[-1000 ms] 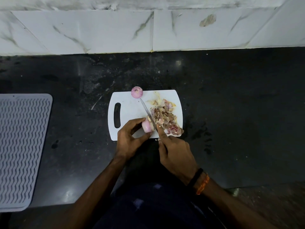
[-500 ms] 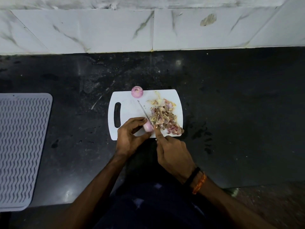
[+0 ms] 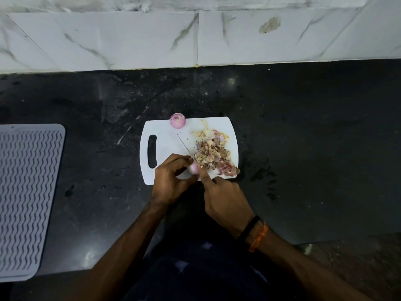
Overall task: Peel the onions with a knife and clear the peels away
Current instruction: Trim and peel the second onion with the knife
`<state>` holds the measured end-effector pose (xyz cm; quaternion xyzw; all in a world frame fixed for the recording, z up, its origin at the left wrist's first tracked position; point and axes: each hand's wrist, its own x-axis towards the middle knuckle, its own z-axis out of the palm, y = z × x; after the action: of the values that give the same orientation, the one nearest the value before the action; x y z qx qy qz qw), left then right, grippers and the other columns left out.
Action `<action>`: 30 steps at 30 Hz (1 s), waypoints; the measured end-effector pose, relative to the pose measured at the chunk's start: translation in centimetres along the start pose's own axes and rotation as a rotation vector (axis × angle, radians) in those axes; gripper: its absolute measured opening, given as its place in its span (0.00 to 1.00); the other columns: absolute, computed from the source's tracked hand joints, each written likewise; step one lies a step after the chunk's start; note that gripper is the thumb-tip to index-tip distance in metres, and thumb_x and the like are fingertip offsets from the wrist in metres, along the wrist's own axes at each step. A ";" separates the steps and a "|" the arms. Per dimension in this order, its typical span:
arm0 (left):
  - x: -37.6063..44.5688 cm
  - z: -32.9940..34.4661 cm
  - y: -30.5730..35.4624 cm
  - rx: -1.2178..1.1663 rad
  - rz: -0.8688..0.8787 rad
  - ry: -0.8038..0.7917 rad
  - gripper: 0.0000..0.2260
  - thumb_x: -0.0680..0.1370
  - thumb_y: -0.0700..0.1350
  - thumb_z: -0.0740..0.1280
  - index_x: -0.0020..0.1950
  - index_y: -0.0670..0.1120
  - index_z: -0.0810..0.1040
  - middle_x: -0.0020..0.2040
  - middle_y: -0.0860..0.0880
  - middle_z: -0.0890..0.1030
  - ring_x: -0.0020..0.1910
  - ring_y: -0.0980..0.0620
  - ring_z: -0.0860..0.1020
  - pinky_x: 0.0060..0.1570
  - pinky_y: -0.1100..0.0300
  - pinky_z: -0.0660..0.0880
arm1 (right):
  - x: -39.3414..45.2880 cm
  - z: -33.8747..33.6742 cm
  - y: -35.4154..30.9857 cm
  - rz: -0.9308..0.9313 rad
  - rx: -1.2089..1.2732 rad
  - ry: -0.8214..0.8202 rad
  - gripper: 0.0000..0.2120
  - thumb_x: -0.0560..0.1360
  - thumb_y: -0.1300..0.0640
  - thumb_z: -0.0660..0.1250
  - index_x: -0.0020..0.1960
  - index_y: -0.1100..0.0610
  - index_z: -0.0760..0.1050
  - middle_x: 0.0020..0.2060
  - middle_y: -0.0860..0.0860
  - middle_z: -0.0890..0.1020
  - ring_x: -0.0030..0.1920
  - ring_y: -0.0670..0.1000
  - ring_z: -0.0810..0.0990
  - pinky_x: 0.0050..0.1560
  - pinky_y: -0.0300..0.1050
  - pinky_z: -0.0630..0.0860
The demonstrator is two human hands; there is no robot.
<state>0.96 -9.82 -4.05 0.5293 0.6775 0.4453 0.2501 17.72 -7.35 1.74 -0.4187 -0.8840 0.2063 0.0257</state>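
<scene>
A white cutting board (image 3: 167, 146) lies on the black counter. My left hand (image 3: 171, 179) grips a small pink onion (image 3: 193, 169) over the board's near edge. My right hand (image 3: 223, 198) holds a knife (image 3: 185, 146); its handle is hidden in the fist, and the blade points up and left, lying against the onion. A heap of onion peels (image 3: 213, 154) covers the board's right half. A second peeled onion (image 3: 177, 120) sits at the board's far edge.
A grey ribbed drying mat (image 3: 23, 192) lies at the left of the counter (image 3: 303, 137). A marble-tiled wall (image 3: 195, 38) runs along the back. Dark wet spots mark the counter to the right of the board.
The knife blade has swung left, its tip moving away from the far onion toward the board's middle. My left hand has curled further over the held onion, hiding more of it.
</scene>
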 end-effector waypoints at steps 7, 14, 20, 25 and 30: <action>-0.2 0.0 0.3 0.002 -0.001 0.008 0.08 0.71 0.42 0.80 0.46 0.42 0.85 0.47 0.53 0.82 0.48 0.60 0.80 0.44 0.61 0.79 | -0.7 -0.3 0.1 -0.048 -0.022 -0.005 0.32 0.76 0.56 0.53 0.80 0.56 0.57 0.42 0.59 0.80 0.34 0.62 0.78 0.33 0.50 0.67; -0.1 -0.1 0.3 0.016 0.022 -0.003 0.11 0.69 0.38 0.81 0.49 0.42 0.85 0.48 0.54 0.81 0.50 0.64 0.79 0.47 0.63 0.80 | 1.0 0.4 0.6 -0.044 -0.014 0.015 0.29 0.78 0.56 0.54 0.79 0.56 0.60 0.42 0.61 0.80 0.36 0.63 0.79 0.35 0.51 0.70; -0.3 0.0 0.1 -0.020 -0.003 0.003 0.11 0.71 0.41 0.80 0.51 0.41 0.86 0.51 0.49 0.84 0.52 0.57 0.82 0.50 0.60 0.81 | -0.4 0.6 1.5 -0.013 -0.027 -0.017 0.31 0.76 0.55 0.54 0.80 0.55 0.59 0.44 0.59 0.81 0.37 0.63 0.79 0.35 0.53 0.74; -0.5 0.1 -0.1 -0.059 -0.065 0.042 0.16 0.67 0.40 0.82 0.52 0.41 0.86 0.51 0.49 0.84 0.52 0.56 0.83 0.50 0.57 0.82 | 0.8 1.4 2.1 -0.007 -0.002 -0.042 0.30 0.79 0.55 0.54 0.81 0.53 0.55 0.46 0.58 0.80 0.41 0.63 0.79 0.41 0.54 0.76; -0.9 -0.1 -0.3 -0.115 -0.126 0.053 0.16 0.65 0.40 0.84 0.49 0.44 0.85 0.52 0.52 0.83 0.52 0.56 0.83 0.51 0.55 0.83 | -2.2 2.1 2.7 0.018 0.071 -0.021 0.29 0.79 0.56 0.54 0.80 0.53 0.58 0.42 0.57 0.80 0.36 0.61 0.78 0.36 0.50 0.68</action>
<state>0.96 -10.69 -4.39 0.4587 0.6891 0.4806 0.2895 20.66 -8.21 -0.96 -0.4233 -0.8726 0.2421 0.0292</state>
